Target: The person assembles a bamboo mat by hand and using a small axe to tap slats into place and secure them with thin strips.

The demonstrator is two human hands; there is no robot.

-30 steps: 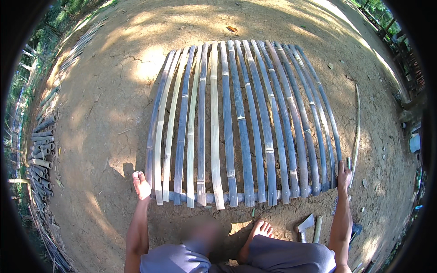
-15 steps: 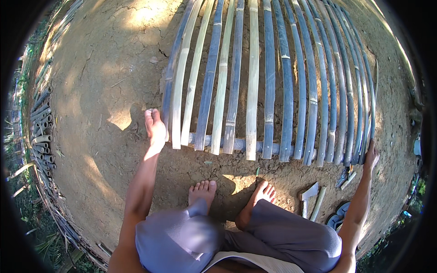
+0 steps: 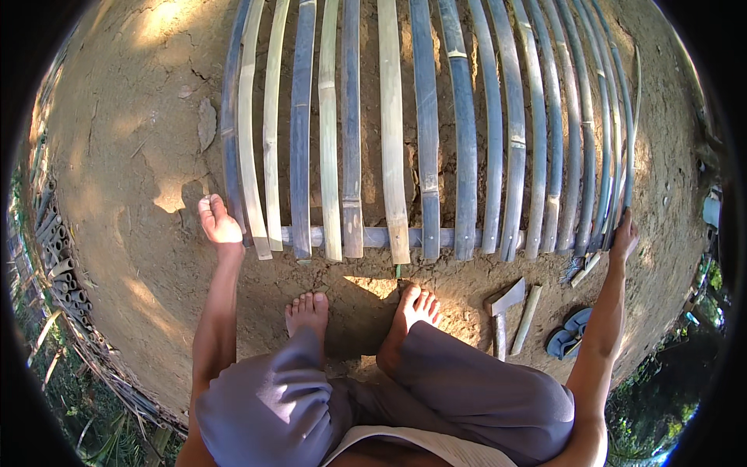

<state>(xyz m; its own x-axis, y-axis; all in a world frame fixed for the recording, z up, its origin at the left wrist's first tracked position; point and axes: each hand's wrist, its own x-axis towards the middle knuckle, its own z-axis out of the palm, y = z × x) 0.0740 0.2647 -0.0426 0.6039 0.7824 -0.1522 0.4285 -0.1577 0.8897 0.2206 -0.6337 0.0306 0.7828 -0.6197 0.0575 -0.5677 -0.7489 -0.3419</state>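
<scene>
Bare forearms, no sleeves, watch or bands in sight, ending in an ungloved left hand (image 3: 219, 224) and an ungloved right hand (image 3: 623, 237). Loose grey-purple trousers (image 3: 405, 393) of soft, creased cloth, wide in the leg, reaching down to the ankles. Bare feet below the trouser hems, no shoes or sandals worn, toes dusty from the earth; a strip of pale, off-white cloth with a darker edge across the waist at the lower rim of the view.
</scene>
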